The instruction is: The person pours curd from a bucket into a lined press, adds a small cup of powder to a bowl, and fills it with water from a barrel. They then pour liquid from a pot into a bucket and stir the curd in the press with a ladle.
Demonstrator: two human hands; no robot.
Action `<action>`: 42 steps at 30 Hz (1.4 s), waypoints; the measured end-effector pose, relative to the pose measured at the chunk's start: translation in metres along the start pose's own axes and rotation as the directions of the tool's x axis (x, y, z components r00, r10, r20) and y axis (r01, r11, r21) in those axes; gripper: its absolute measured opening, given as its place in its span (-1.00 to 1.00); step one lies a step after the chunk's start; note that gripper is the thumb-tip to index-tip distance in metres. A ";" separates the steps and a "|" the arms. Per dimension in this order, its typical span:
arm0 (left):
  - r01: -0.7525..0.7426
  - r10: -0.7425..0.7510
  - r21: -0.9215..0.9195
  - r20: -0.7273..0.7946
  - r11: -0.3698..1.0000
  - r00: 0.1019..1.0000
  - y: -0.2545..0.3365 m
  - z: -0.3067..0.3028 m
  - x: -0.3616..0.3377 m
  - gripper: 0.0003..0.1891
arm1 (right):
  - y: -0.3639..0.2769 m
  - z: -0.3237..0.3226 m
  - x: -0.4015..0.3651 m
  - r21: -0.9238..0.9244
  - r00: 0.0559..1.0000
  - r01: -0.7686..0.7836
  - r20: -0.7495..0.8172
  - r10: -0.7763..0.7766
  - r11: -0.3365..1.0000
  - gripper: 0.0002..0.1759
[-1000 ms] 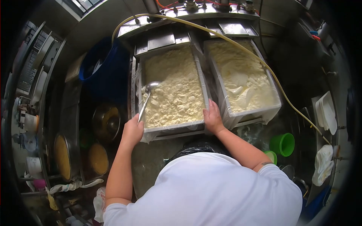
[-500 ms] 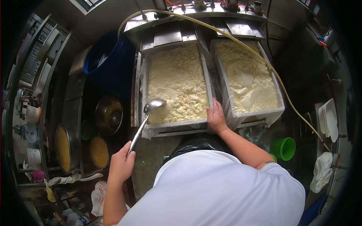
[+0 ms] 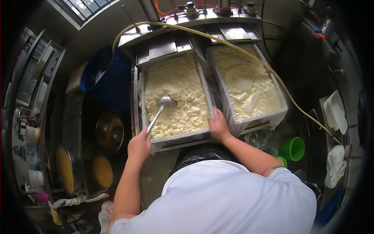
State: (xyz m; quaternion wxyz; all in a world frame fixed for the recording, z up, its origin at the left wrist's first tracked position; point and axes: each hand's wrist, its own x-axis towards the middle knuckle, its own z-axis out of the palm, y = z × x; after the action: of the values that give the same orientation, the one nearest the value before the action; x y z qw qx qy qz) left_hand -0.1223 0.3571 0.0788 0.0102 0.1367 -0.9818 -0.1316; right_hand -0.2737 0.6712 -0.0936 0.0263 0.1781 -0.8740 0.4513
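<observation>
My left hand [image 3: 139,147] is closed around the handle of a metal ladle [image 3: 156,114]. The ladle's bowl sits in the pale, lumpy curd [image 3: 177,84] that fills the left of two cloth-lined boxes. At that box's near right corner, my right hand [image 3: 219,126] lies on the rim [image 3: 206,87], fingers stretched out and thumb toward the curd. White cloth covers the rim and hangs over the front. Beside it stands the right box [image 3: 225,87], holding curd with a smoother, folded patch on top.
A yellow hose [image 3: 218,40] arches over both boxes. Behind them is a metal press frame [image 3: 163,29]. At left stand a blue barrel [image 3: 105,78], metal bowls [image 3: 107,134] and a shelf rack [image 3: 44,93]. A green bucket [image 3: 291,149] is on the floor at right.
My left hand has moved forward and right, taking the ladle's bowl from the box's left edge into the curd. My right hand stays at the corner. The camera view has shifted slightly.
</observation>
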 end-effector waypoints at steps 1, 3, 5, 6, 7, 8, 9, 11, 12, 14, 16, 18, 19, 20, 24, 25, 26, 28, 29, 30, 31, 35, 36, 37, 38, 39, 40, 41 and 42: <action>-0.010 0.010 -0.003 0.005 1.000 1.000 0.001 0.004 0.014 -0.59 | -0.001 0.000 -0.002 -0.005 1.000 -0.008 -0.006 0.008 1.000 -0.30; 0.008 -0.007 0.070 -0.015 0.998 1.000 0.007 0.010 0.043 -0.59 | -0.002 -0.002 0.001 0.019 1.000 0.001 -0.009 -0.001 1.000 -0.31; 0.009 -0.008 0.024 -0.047 1.000 0.999 0.009 0.010 0.060 -0.58 | -0.005 -0.003 -0.001 0.020 1.000 -0.011 -0.015 0.011 1.000 -0.31; 0.019 -0.020 -0.018 -0.088 1.000 0.996 0.009 0.010 0.067 -0.57 | -0.006 -0.003 0.000 0.030 1.000 -0.011 -0.015 0.011 1.000 -0.31; 0.047 -0.048 -0.021 -0.092 0.999 0.995 0.009 0.010 0.074 -0.55 | -0.007 -0.004 -0.001 0.026 1.000 -0.019 -0.021 0.020 0.999 -0.31; 0.037 -0.038 -0.020 -0.087 0.999 0.995 0.009 0.011 0.081 -0.55 | -0.007 -0.004 -0.001 0.024 1.000 -0.020 -0.022 0.021 1.000 -0.31; 0.054 -0.056 -0.024 -0.127 0.998 0.990 0.008 0.013 0.090 -0.55 | -0.008 -0.004 -0.001 0.022 1.000 -0.021 -0.023 0.022 1.000 -0.31; 0.052 -0.059 -0.041 -0.187 0.998 0.981 0.005 0.020 0.108 -0.53 | -0.007 -0.002 -0.002 0.012 0.999 -0.036 -0.030 0.036 0.999 -0.31; 0.045 -0.052 -0.041 -0.184 0.998 0.982 0.006 0.025 0.119 -0.53 | -0.007 -0.002 -0.002 0.003 0.999 -0.041 -0.033 0.041 0.999 -0.31; 0.113 -0.120 -0.045 -0.182 0.993 0.976 0.011 0.032 0.144 -0.52 | -0.008 -0.002 -0.002 0.002 0.998 -0.038 -0.041 0.038 0.999 -0.31; 0.119 -0.127 -0.056 -0.161 0.991 0.979 0.030 0.037 0.163 -0.54 | -0.007 -0.002 -0.002 0.003 0.998 -0.030 -0.046 0.030 1.000 -0.31; 0.120 -0.122 -0.024 -0.106 0.992 0.987 0.046 0.050 0.181 -0.55 | -0.006 -0.002 -0.001 0.008 0.999 -0.008 -0.049 0.008 1.000 -0.31; 0.123 -0.125 -0.026 -0.109 0.992 0.986 0.055 0.053 0.186 -0.55 | -0.006 -0.002 0.000 0.008 0.999 -0.004 -0.047 0.004 1.000 -0.31; 0.092 -0.091 0.030 -0.033 0.995 0.995 0.068 0.052 0.187 -0.54 | -0.006 -0.002 0.000 0.008 0.999 -0.009 -0.041 0.009 1.000 -0.30; -0.053 0.040 0.137 0.100 0.989 0.994 0.095 0.049 0.169 -0.50 | -0.007 -0.005 -0.001 0.018 0.999 -0.027 -0.017 0.028 0.999 -0.30; -0.092 0.072 0.148 0.132 0.985 0.989 0.098 0.046 0.159 -0.49 | -0.008 -0.005 -0.001 0.022 1.000 -0.024 -0.015 0.024 0.999 -0.30; -0.088 0.068 0.151 0.130 0.985 0.989 0.102 0.038 0.148 -0.49 | -0.007 -0.004 -0.001 0.013 0.999 -0.027 -0.018 0.027 1.000 -0.29; -0.194 0.129 0.229 0.268 0.954 0.955 0.109 0.020 0.125 -0.46 | -0.005 -0.003 -0.001 0.006 0.999 -0.027 -0.018 0.027 1.000 -0.29; -0.192 0.127 0.231 0.268 0.954 0.955 0.109 0.013 0.113 -0.46 | -0.003 -0.001 -0.001 0.006 1.000 -0.010 -0.028 0.011 1.000 -0.29; -0.222 0.154 0.230 0.281 0.948 0.947 0.108 0.007 0.101 -0.45 | -0.001 -0.001 -0.001 0.005 0.999 0.006 -0.037 -0.005 1.000 -0.29; -0.252 0.180 0.227 0.296 0.941 0.938 0.107 0.000 0.088 -0.45 | 0.000 0.000 -0.002 0.007 0.999 0.004 -0.035 -0.004 1.000 -0.29; -0.265 0.170 0.203 0.390 0.942 0.905 0.109 -0.031 0.043 -0.45 | 0.003 0.001 -0.002 0.030 0.999 0.027 -0.039 -0.026 0.999 -0.29; -0.254 0.157 0.198 0.406 0.947 0.900 0.112 -0.039 0.033 -0.51 | 0.003 0.001 -0.002 0.027 0.998 0.038 -0.042 -0.037 0.999 -0.29; -0.244 0.144 0.193 0.421 0.950 0.895 0.113 -0.046 0.024 -0.56 | 0.003 0.001 -0.002 0.028 0.999 0.036 -0.038 -0.035 0.999 -0.29; -0.241 0.141 0.191 0.427 0.952 0.893 0.115 -0.052 0.015 -0.56 | 0.003 0.001 -0.003 0.030 0.999 0.038 -0.038 -0.037 0.999 -0.28; -0.255 0.147 0.188 0.454 0.948 0.879 0.115 -0.057 0.009 -0.53 | 0.003 0.000 -0.004 0.031 0.998 0.042 -0.039 -0.041 0.999 -0.27; -0.270 0.154 0.184 0.478 0.945 0.865 0.114 -0.061 0.004 -0.49 | 0.002 -0.001 -0.003 0.031 0.999 0.042 -0.036 -0.041 0.999 -0.27; -0.267 0.151 0.183 0.480 0.946 0.864 0.109 -0.062 -0.003 -0.49 | 0.003 -0.001 -0.003 0.042 0.998 0.052 -0.038 -0.050 0.998 -0.26; -0.260 0.173 0.151 0.433 0.954 0.885 0.103 -0.064 -0.009 -0.51 | 0.003 -0.001 -0.003 0.054 0.997 0.063 -0.040 -0.061 0.997 -0.25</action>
State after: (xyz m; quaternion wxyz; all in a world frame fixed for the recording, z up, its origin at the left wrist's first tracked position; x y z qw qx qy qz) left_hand -0.1371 0.4388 0.1681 -0.1982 -0.0049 -0.9787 -0.0539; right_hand -0.2719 0.6745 -0.0957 0.0519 0.1971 -0.8546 0.4777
